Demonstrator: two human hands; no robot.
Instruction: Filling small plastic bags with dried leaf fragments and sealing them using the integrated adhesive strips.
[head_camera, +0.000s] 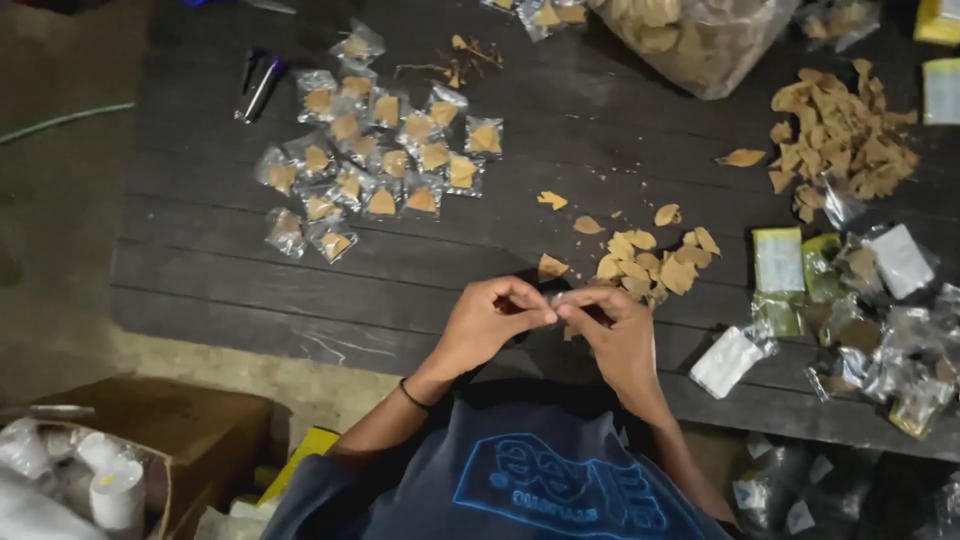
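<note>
Head view: my left hand (487, 320) and right hand (612, 335) meet over the near edge of the dark plank worktop (200, 270). Fingers of both are pinched on 1 small clear pouch (553, 298), held between them just above the boards. I can't tell whether a chip is inside yet (too small, partly hidden by my fingertips).

Step in hand, as I judge it: filling or closing this pouch. Loose tan chips (650, 262) lie just beyond my hands. Finished packets (375, 150), each with a chip in it, are spread further out to the left, well apart from my hands.

Next move likely needs a firm pinch along the pouch mouth, keeping it level so nothing slips out.

Rest of the view: bigger chip heap (845, 130) far right, big clear bag of chips (690, 35) at top, foil and green wrappers (860, 300) on the right.
</note>
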